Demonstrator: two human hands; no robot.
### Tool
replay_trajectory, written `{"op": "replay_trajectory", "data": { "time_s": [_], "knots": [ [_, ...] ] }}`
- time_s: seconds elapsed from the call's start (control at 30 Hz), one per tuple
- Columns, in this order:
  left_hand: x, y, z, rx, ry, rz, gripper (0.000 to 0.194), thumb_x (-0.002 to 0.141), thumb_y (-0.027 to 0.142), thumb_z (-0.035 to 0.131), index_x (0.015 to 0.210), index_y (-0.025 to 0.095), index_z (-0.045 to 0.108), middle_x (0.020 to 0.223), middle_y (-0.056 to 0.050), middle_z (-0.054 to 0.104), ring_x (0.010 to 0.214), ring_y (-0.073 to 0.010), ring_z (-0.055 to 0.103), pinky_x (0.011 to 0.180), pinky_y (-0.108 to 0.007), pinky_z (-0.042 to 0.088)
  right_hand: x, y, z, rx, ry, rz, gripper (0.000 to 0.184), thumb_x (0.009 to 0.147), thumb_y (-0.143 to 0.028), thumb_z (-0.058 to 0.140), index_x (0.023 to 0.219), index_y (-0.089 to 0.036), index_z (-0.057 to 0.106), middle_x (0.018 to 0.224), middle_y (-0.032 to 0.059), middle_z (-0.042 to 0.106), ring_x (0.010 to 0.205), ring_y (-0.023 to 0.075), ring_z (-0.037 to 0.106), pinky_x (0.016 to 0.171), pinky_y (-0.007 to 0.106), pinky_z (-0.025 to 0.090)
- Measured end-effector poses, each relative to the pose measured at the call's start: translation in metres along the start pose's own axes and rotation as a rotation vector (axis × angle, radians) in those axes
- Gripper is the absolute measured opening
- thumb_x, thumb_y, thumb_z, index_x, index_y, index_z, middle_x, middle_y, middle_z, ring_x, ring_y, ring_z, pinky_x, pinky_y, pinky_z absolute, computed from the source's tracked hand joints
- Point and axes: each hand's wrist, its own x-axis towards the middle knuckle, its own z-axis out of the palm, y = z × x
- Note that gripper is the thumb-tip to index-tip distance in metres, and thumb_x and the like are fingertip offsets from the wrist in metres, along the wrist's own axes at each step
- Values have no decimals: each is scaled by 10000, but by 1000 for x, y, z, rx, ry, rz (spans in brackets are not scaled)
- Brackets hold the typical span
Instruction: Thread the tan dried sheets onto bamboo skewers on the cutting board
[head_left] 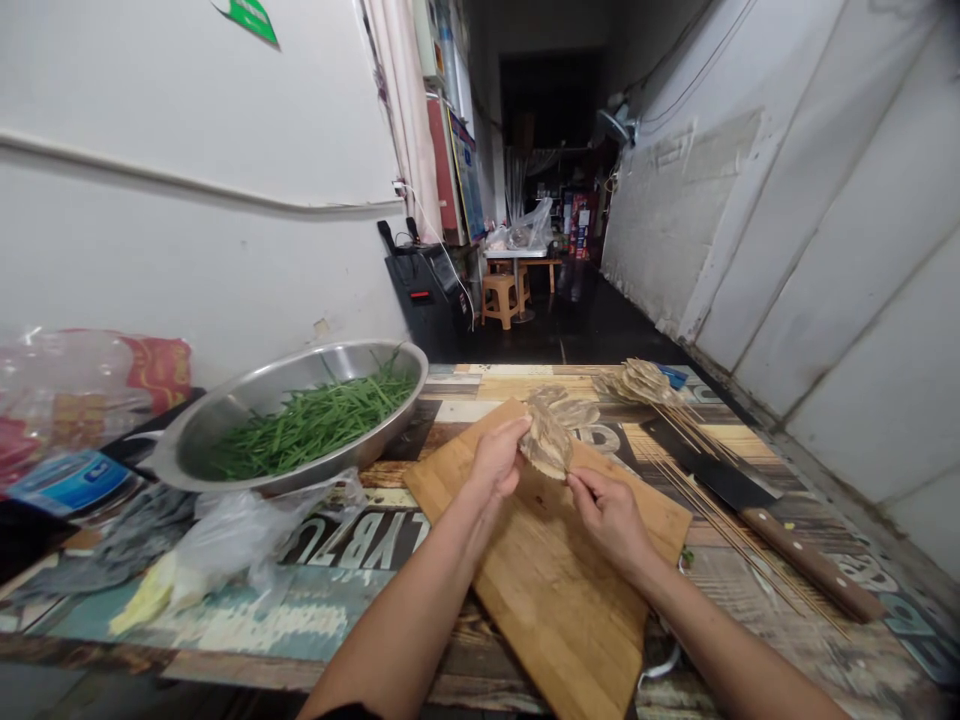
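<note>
While held over the board: a thin tan slice (pixel 547 445), folded and ruffled, pinched from both sides above the far half of the wooden cutting board (pixel 555 580).
Left hand (pixel 495 462): fingers curled, tips pinching the slice's left edge.
Right hand (pixel 611 515): thumb and forefinger pressed together on the slice's lower right corner, other fingers tucked.
Surface: patchwork-printed tabletop (pixel 360 545) with lettering, planks and colour blocks; board set at a slant, near corner overhanging the near edge.
Room: white wall on the left, pale panelled wall on the right, dark corridor ahead with a black machine (pixel 427 290), small table (pixel 517 255) and stool (pixel 501 298).
Counts: one board; one steel basin (pixel 225 410) filled with green chives (pixel 315 420); one cleaver (pixel 757 515) with a wooden handle; one more tan slice (pixel 566 405) lying at the board's far corner; one fan of loaded skewers (pixel 645 382); several bare bamboo skewers (pixel 705 500), too thin to count; one clear plastic bag (pixel 240 525).
Edges: basin rim just beside the board's left corner; cleaver and skewers just beside its right edge; packets (pixel 82 420) crowd the far left.
Open room: bare board below the hands; bare tabletop between bag and board.
</note>
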Motion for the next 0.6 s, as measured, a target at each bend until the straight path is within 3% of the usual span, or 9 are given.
{"op": "replay_trajectory", "data": {
  "time_s": [0.17,0.27,0.4,0.5,0.6],
  "knots": [
    [-1,13,2,-44,-36,-38,66,632,134,679,665,99,633,613,-45,638,558,-128,571,598,-246,458,2,0,-6,-136,2,-88,291,904,-260,416,705,-172,609,595,22,583,520,129,514,529,236,344],
    [-2,16,-2,-7,-34,46,102,596,139,714,626,102,624,588,-18,618,529,-95,543,557,-209,424,2,-1,-10,-244,10,-140,287,904,-241,420,697,-170,604,595,21,590,518,121,520,527,235,332],
    [-1,13,-4,81,60,152,118,575,145,724,583,104,614,529,7,584,483,-68,500,504,-181,375,-3,-1,-14,-458,-6,-237,274,893,-183,396,681,-163,568,567,20,559,503,122,501,499,249,291],
    [2,11,-2,43,87,28,73,604,103,678,589,106,606,533,-11,598,505,-97,536,548,-208,427,-6,0,-17,-527,-34,-309,255,880,-133,378,708,-155,565,572,24,550,522,132,512,498,256,303],
    [4,14,0,-29,33,-192,54,675,84,599,625,98,613,546,-42,613,527,-137,580,625,-267,486,-5,2,-18,-418,-3,-330,253,896,-146,387,741,-151,586,600,25,580,531,129,535,510,253,355]
  ]
}}
